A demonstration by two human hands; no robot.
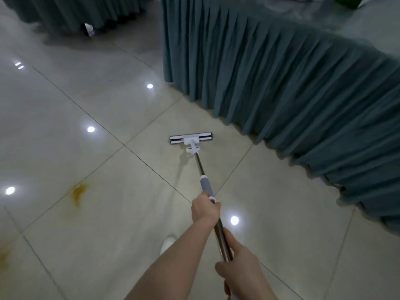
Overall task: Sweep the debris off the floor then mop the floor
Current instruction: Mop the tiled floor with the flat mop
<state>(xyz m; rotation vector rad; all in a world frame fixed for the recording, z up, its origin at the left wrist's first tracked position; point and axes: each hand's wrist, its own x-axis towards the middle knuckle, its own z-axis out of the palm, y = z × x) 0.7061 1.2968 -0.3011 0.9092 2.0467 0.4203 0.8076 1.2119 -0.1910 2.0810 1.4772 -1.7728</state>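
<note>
The left hand [205, 210] is wrapped around the mop handle [218, 226] just below its grey grip, and the right hand [238, 267] clasps the metal pole lower down, nearer the body. The mop head [191, 138] lies flat on the glossy tile floor [129, 224], close to a pleated teal table skirt [292, 87]. A yellow-brown stain [79, 191] marks the tiles to the left, well apart from the mop

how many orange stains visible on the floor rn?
2. One orange stain sits on a tile seam left of the mop head; a fainter stain lies at the frame's left edge, partly cut off. More may be hidden under the table skirts.
</note>
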